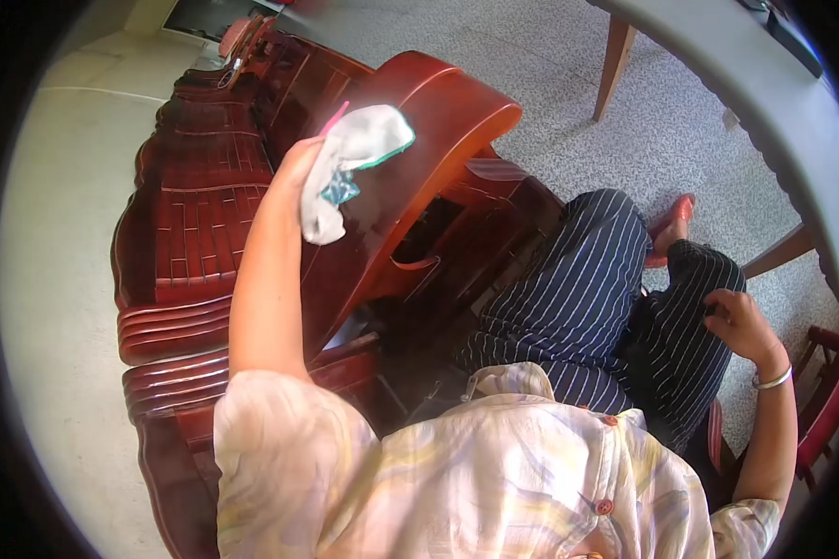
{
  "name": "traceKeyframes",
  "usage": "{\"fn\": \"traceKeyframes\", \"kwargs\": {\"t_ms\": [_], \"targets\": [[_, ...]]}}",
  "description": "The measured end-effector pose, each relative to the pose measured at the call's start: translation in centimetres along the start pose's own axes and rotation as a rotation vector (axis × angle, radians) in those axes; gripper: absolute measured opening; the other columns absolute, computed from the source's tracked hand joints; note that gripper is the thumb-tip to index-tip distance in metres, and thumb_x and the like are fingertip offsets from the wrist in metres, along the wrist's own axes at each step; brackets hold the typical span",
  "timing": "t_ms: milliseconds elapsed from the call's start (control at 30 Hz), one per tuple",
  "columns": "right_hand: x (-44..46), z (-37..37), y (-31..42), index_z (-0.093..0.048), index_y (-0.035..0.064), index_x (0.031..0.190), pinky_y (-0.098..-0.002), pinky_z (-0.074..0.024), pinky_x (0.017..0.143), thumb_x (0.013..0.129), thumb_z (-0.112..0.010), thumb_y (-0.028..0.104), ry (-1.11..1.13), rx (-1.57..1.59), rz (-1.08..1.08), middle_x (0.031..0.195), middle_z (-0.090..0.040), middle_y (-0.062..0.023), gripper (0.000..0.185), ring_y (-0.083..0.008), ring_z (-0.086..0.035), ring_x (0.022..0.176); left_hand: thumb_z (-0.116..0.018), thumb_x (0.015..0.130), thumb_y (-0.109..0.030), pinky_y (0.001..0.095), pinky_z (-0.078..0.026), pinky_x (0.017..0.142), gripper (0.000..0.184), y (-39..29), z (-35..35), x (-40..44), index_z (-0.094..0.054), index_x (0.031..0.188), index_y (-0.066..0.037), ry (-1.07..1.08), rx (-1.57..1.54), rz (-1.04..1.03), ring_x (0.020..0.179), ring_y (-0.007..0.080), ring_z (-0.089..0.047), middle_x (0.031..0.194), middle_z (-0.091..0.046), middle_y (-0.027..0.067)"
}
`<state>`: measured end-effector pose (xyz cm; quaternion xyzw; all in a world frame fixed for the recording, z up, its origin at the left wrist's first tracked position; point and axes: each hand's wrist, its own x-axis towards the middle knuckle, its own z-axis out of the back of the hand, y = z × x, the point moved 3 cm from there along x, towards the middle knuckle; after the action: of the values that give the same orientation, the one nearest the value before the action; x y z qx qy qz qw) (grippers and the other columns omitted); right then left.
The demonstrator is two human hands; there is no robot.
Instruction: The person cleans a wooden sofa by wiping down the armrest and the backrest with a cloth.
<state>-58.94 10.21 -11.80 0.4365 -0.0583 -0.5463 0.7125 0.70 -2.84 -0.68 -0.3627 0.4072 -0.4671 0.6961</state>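
My left hand (309, 155) is stretched out over a dark red polished wooden armrest (419, 102), closed on a white cloth (368, 135). The cloth has a green edge and a blue-green patch, and a thin pink strip sticks out beside my fingers. It drapes over the armrest's upper surface, hiding part of my hand. My right hand (741, 324), with a bracelet (772, 378) at the wrist, hangs beside my striped trouser leg (694, 307). Its fingers are loosely bent and apart, with nothing seen in them.
A long carved wooden bench (196, 224) runs along the left by a pale wall. At the upper right stands a table with a grey cover (746, 74) and wooden legs (615, 65). A red chair (825, 396) is close to my right arm. The floor (541, 74) is speckled grey.
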Motion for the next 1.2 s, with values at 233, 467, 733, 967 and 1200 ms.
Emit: {"fn": "traceKeyframes", "kwargs": {"t_ms": [233,467,733,967,1200], "targets": [[-0.2,0.2,0.5,-0.055,-0.0032,0.088,-0.0298,-0.0372,0.049,0.065,-0.060,0.005,0.000,0.073,-0.008,0.053,-0.046,-0.0100,0.025,-0.0155,-0.046,0.049,-0.062,0.071,-0.040,0.0340,-0.045,0.060,0.038,-2.9,-9.0,-0.5,-0.061,0.082,-0.003,-0.377,0.876,-0.179,0.067,0.0249,-0.060,0.073,-0.061,0.0156],[0.0,0.1,0.7,-0.056,-0.0035,0.087,-0.0293,-0.0410,0.049,0.066,-0.062,0.007,0.010,0.031,0.007,0.057,-0.054,-0.0132,0.024,-0.0186,-0.054,0.051,-0.060,0.072,-0.038,0.0398,-0.042,0.071,0.034,-1.8,-9.0,0.7,-0.060,0.083,-0.005,-0.559,1.039,-0.438,0.081,0.0329,-0.055,0.085,-0.058,0.0172],[-0.2,-0.1,0.3,-0.056,-0.0024,0.086,-0.0299,-0.0400,0.049,0.065,-0.062,0.006,-0.012,0.055,0.105,0.054,-0.051,-0.0113,0.024,-0.0198,-0.053,0.050,-0.064,0.070,-0.033,0.0380,-0.042,0.071,0.031,5.6,0.4,-6.3,-0.059,0.080,-0.004,-0.576,0.866,-0.207,0.081,0.0311,-0.055,0.084,-0.058,0.0155],[-0.3,-0.2,0.4,-0.055,-0.0022,0.087,-0.0290,-0.0396,0.049,0.064,-0.062,0.004,-0.012,0.087,0.053,0.055,-0.051,-0.0113,0.025,-0.0172,-0.051,0.050,-0.061,0.067,-0.051,0.0531,-0.033,0.083,0.050,11.6,7.7,-16.4,-0.052,0.100,-0.014,-0.756,1.233,0.412,0.112,0.0311,-0.035,0.112,-0.045,0.0132],[-0.2,-0.6,0.2,-0.055,-0.0031,0.087,-0.0285,-0.0393,0.049,0.065,-0.061,0.003,-0.030,0.054,0.062,0.056,-0.052,-0.0105,0.024,-0.0168,-0.052,0.052,-0.065,0.070,-0.036,0.0430,-0.041,0.080,0.046,14.2,10.1,-21.1,-0.047,0.096,-0.002,-0.909,1.214,0.382,0.093,0.0381,-0.050,0.103,-0.048,0.0215]]}}
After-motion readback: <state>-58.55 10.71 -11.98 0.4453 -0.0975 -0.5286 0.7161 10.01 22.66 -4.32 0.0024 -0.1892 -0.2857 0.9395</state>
